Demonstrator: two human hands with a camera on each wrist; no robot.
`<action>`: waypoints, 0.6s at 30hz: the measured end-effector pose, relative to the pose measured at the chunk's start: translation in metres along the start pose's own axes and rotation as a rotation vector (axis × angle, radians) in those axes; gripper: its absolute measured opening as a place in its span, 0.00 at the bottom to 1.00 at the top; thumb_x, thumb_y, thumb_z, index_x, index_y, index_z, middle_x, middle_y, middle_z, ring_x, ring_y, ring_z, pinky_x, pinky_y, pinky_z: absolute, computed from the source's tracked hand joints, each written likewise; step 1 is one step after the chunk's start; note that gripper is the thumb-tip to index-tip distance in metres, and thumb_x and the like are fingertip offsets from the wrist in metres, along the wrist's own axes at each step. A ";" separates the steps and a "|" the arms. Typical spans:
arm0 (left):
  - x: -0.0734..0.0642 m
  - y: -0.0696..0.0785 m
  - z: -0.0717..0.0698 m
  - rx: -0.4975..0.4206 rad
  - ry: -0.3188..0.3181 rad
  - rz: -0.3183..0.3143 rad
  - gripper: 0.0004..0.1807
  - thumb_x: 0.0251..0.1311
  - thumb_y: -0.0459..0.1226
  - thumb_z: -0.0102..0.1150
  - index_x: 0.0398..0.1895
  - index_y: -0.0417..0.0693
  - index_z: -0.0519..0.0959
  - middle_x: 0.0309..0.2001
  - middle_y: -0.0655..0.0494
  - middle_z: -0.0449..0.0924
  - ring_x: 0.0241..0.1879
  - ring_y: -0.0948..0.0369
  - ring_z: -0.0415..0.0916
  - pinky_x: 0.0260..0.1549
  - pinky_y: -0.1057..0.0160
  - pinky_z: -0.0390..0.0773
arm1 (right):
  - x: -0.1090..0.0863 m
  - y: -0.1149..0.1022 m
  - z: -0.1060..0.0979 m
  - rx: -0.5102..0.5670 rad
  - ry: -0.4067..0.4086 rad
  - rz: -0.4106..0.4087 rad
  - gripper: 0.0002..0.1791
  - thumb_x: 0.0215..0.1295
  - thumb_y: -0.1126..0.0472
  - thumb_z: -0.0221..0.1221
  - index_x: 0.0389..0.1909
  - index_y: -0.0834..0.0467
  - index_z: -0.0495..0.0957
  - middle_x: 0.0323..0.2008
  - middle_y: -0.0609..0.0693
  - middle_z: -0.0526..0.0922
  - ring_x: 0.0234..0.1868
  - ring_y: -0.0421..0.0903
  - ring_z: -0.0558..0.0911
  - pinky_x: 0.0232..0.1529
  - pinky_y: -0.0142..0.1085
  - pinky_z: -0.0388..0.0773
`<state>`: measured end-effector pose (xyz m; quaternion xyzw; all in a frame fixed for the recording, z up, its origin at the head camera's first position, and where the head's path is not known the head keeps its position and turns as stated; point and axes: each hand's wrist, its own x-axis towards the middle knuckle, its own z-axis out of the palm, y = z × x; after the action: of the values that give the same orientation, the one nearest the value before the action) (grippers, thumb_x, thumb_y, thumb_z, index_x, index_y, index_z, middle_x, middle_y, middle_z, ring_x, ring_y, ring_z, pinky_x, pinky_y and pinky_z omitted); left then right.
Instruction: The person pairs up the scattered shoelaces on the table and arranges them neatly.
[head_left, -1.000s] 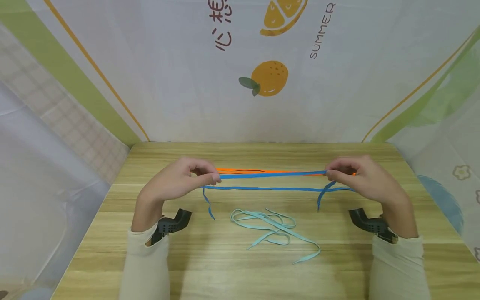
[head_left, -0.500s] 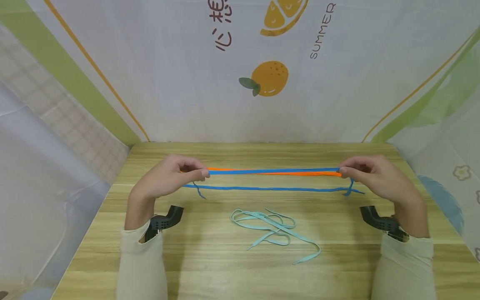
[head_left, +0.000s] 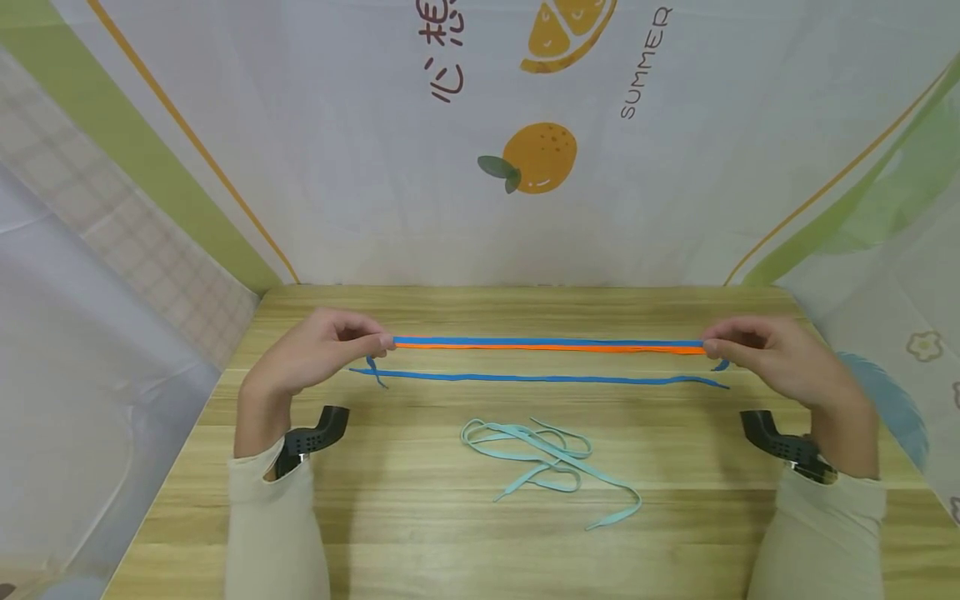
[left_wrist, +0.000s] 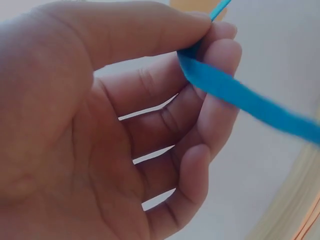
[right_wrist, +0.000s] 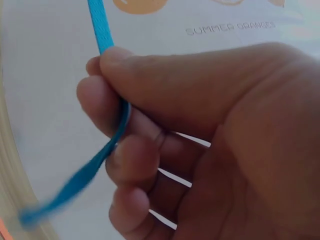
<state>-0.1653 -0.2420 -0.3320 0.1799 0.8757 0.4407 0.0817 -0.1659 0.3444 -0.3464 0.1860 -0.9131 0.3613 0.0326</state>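
A flat blue shoelace (head_left: 525, 341) stretches taut across the table, held up at both ends. My left hand (head_left: 326, 348) pinches it between thumb and fingers, and a short tail (left_wrist: 265, 110) hangs off past the fingertips in the left wrist view. At the other side my right hand (head_left: 776, 354) pinches it too; its loose end (right_wrist: 82, 180) dangles below the fingers in the right wrist view. Just along the lower edge of the held lace shows an orange shoelace (head_left: 622, 350), partly covered by it in the head view.
A second blue strand (head_left: 540, 378) lies straight on the wooden table (head_left: 420, 533), nearer the body. Closer still, a mint green shoelace (head_left: 551, 450) lies in loose loops. A white printed curtain (head_left: 375, 192) rises behind the table's far edge.
Both hands have moved apart, left hand leftward and right hand rightward, drawing the blue shoelace out longer and straight. It now lines up over the orange shoelace.
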 end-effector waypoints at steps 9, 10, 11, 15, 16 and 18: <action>-0.001 -0.010 -0.004 -0.014 0.014 -0.046 0.12 0.79 0.41 0.64 0.49 0.45 0.92 0.49 0.46 0.89 0.51 0.52 0.85 0.57 0.55 0.79 | -0.005 0.011 -0.006 -0.021 0.031 0.026 0.05 0.75 0.70 0.68 0.47 0.62 0.90 0.35 0.45 0.88 0.36 0.39 0.83 0.39 0.24 0.75; -0.001 -0.011 -0.004 -0.016 0.015 -0.052 0.12 0.79 0.42 0.64 0.49 0.45 0.92 0.50 0.46 0.89 0.51 0.52 0.84 0.57 0.54 0.79 | -0.006 0.012 -0.007 -0.038 0.031 0.044 0.05 0.76 0.68 0.68 0.48 0.62 0.89 0.36 0.45 0.88 0.36 0.39 0.82 0.39 0.25 0.75; -0.001 -0.012 -0.004 -0.014 0.016 -0.053 0.12 0.79 0.42 0.64 0.49 0.45 0.92 0.50 0.46 0.89 0.51 0.52 0.84 0.57 0.53 0.79 | -0.007 0.014 -0.008 -0.054 0.032 0.063 0.06 0.77 0.67 0.68 0.49 0.62 0.89 0.36 0.45 0.88 0.37 0.39 0.82 0.39 0.25 0.74; -0.002 -0.015 -0.006 -0.007 0.023 -0.064 0.12 0.79 0.42 0.64 0.49 0.45 0.92 0.50 0.49 0.89 0.51 0.52 0.84 0.56 0.52 0.78 | -0.008 0.018 -0.011 -0.100 0.032 0.133 0.08 0.79 0.63 0.68 0.51 0.62 0.89 0.37 0.45 0.88 0.37 0.38 0.80 0.38 0.27 0.73; -0.002 -0.016 -0.007 -0.006 0.024 -0.067 0.12 0.79 0.43 0.64 0.49 0.45 0.92 0.50 0.48 0.89 0.51 0.52 0.83 0.57 0.52 0.77 | -0.009 0.019 -0.011 -0.110 0.030 0.147 0.08 0.79 0.62 0.67 0.51 0.61 0.89 0.37 0.44 0.88 0.38 0.37 0.80 0.38 0.27 0.73; -0.002 -0.018 -0.008 -0.008 0.029 -0.072 0.13 0.79 0.43 0.64 0.50 0.45 0.92 0.51 0.48 0.89 0.52 0.52 0.83 0.57 0.51 0.76 | -0.009 0.021 -0.012 -0.127 0.023 0.169 0.10 0.80 0.60 0.67 0.52 0.61 0.89 0.38 0.43 0.88 0.38 0.34 0.79 0.38 0.27 0.73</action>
<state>-0.1700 -0.2584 -0.3416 0.1414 0.8809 0.4434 0.0857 -0.1661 0.3694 -0.3532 0.1015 -0.9462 0.3063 0.0243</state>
